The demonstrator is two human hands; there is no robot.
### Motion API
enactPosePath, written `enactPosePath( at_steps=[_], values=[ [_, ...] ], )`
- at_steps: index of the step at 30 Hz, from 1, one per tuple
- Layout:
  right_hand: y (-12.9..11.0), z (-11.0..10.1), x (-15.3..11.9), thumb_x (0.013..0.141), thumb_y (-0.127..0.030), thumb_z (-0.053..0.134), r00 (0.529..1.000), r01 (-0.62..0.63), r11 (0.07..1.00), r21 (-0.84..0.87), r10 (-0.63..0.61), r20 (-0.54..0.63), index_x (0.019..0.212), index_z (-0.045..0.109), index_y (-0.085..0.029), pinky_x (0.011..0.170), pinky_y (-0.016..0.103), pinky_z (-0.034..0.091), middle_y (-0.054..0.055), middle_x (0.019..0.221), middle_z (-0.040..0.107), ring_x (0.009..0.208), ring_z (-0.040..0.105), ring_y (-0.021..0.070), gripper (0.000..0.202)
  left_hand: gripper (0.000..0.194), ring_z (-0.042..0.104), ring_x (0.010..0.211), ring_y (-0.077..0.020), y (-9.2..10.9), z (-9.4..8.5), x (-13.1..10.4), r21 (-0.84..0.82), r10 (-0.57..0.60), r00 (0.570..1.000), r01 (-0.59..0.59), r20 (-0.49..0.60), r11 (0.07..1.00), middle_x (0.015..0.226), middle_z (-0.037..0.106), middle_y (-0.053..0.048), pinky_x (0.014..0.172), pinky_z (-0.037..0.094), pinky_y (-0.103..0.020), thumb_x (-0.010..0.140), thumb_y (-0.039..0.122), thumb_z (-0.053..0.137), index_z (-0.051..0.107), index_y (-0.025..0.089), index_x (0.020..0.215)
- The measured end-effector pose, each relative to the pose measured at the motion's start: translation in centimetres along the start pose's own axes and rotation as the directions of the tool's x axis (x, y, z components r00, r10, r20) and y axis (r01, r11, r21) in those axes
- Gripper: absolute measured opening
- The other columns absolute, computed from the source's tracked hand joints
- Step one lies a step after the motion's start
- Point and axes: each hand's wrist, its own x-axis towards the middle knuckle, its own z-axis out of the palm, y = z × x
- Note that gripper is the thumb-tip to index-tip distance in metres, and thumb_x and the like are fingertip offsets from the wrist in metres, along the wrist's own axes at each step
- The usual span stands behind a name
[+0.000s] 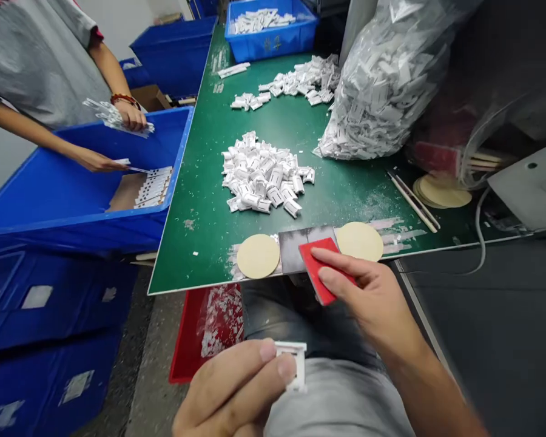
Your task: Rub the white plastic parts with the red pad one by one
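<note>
Near the bottom centre, my left hand (236, 388) pinches a small white plastic part (299, 370) with a frame-like shape. My right hand (368, 291) grips a flat red block (316, 267) over the table's front edge; the block is apart from the white part. Behind the block lies a dark grey strip (293, 252) on the table edge, between a round tan disc (258, 256) on the left and another tan disc (360, 241) on the right. A pile of white parts (264, 173) sits farther back on the green table (186, 243).
Right of the pile stands a clear bag of white parts (377, 91). Two sticks (414, 200) and stacked discs (443, 191) lie at the right. At the left, a person's hands (130, 115) work over a blue bin (73, 182). Below the table is a red bin (186, 340).
</note>
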Motion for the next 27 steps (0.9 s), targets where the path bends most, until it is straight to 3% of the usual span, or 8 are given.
enactPosePath(
  at_steps=[3, 6, 9, 12, 14, 23, 25, 27],
  values=[
    [-0.2, 0.3, 0.2, 0.078, -0.040, 0.090, 0.950, -0.063, 0.996, 0.064, 0.040, 0.309, 0.100, 0.087, -0.032, 0.070, 0.026, 0.065, 0.001, 0.090, 0.087, 0.082, 0.082, 0.0235, 0.024, 0.020, 0.080, 0.082, -0.0278, -1.2, -0.1, 1.0, 0.034, 0.047, 0.999, -0.047, 0.007, 0.998, 0.082, 0.081, -0.003, 0.067, 0.069, -0.036, 0.074, 0.038, 0.088, 0.074, 0.028, 0.083],
    [-0.5, 0.8, 0.2, 0.085, -0.029, 0.086, 1.000, 0.014, 1.000, -0.005, -0.014, 0.012, 0.103, 0.085, -0.036, 0.077, 0.021, 0.063, -0.005, 0.096, 0.087, 0.084, 0.082, 0.0171, 0.020, 0.017, 0.079, 0.069, -0.0218, -2.5, -0.3, 0.9, 0.031, 0.147, 0.987, -0.149, 0.066, 0.988, 0.073, 0.080, 0.001, 0.061, 0.066, -0.029, 0.077, 0.025, 0.086, 0.069, 0.027, 0.075],
    [-0.5, 1.3, 0.2, 0.080, -0.030, 0.089, 0.970, 0.041, 0.998, -0.048, -0.028, 0.240, 0.100, 0.086, -0.035, 0.077, 0.026, 0.066, -0.003, 0.097, 0.087, 0.087, 0.083, 0.0225, 0.021, 0.030, 0.078, 0.064, -0.0193, -3.2, 0.2, 0.0, -0.040, 0.182, 0.983, -0.181, 0.031, 0.983, 0.069, 0.079, 0.004, 0.061, 0.065, -0.027, 0.080, 0.015, 0.082, 0.056, 0.025, 0.069],
    [-0.2, 1.5, 0.3, 0.086, -0.026, 0.083, 0.982, 0.109, 0.977, -0.182, -0.134, -0.135, 0.107, 0.085, -0.033, 0.084, 0.027, 0.066, -0.002, 0.104, 0.087, 0.094, 0.082, 0.0226, 0.022, 0.042, 0.079, 0.063, -0.0212, -3.0, 1.2, -0.5, -0.140, 0.040, 0.996, -0.051, -0.077, 0.989, 0.067, 0.080, 0.005, 0.067, 0.067, -0.033, 0.080, 0.011, 0.082, 0.043, 0.025, 0.069],
    [-0.2, 1.5, 0.0, 0.088, -0.025, 0.082, 0.975, 0.110, 0.980, -0.169, -0.139, -0.173, 0.107, 0.085, -0.035, 0.083, 0.026, 0.065, -0.002, 0.103, 0.087, 0.093, 0.082, 0.0217, 0.022, 0.044, 0.079, 0.063, -0.0208, -2.7, 1.5, -0.3, -0.207, -0.023, 0.998, 0.010, -0.059, 0.978, 0.067, 0.080, 0.005, 0.068, 0.067, -0.033, 0.080, 0.010, 0.082, 0.041, 0.025, 0.072],
    [-1.2, 0.9, -1.7, 0.093, -0.037, 0.078, 0.969, -0.087, 0.925, 0.370, -0.007, 0.246, 0.105, 0.085, -0.036, 0.066, 0.014, 0.057, -0.003, 0.084, 0.080, 0.066, 0.069, 0.0087, 0.014, 0.047, 0.080, 0.069, -0.0190, -2.3, 1.4, 0.4, -0.281, -0.085, 0.996, 0.089, 0.026, 0.955, 0.071, 0.082, 0.005, 0.072, 0.067, -0.032, 0.080, 0.009, 0.083, 0.039, 0.023, 0.074],
    [-1.2, 0.9, -1.4, 0.089, -0.035, 0.082, 0.920, -0.115, 0.934, 0.337, -0.028, 0.392, 0.104, 0.086, -0.033, 0.061, 0.017, 0.057, -0.002, 0.075, 0.078, 0.057, 0.065, 0.0092, 0.016, 0.045, 0.080, 0.068, -0.0199, -2.2, 1.5, 0.2, -0.270, -0.060, 0.998, 0.065, 0.028, 0.961, 0.071, 0.082, 0.005, 0.071, 0.068, -0.034, 0.082, 0.011, 0.082, 0.039, 0.023, 0.073],
    [-1.2, 1.0, -1.0, 0.087, -0.028, 0.083, 0.955, -0.010, 0.984, 0.180, -0.044, 0.293, 0.102, 0.087, -0.031, 0.063, 0.018, 0.057, -0.001, 0.074, 0.078, 0.060, 0.066, 0.0104, 0.016, 0.045, 0.080, 0.067, -0.0211, -2.5, 1.3, -0.1, -0.237, 0.016, 1.000, -0.013, 0.008, 0.971, 0.069, 0.081, 0.006, 0.070, 0.068, -0.035, 0.081, 0.013, 0.082, 0.040, 0.023, 0.070]
  ],
)
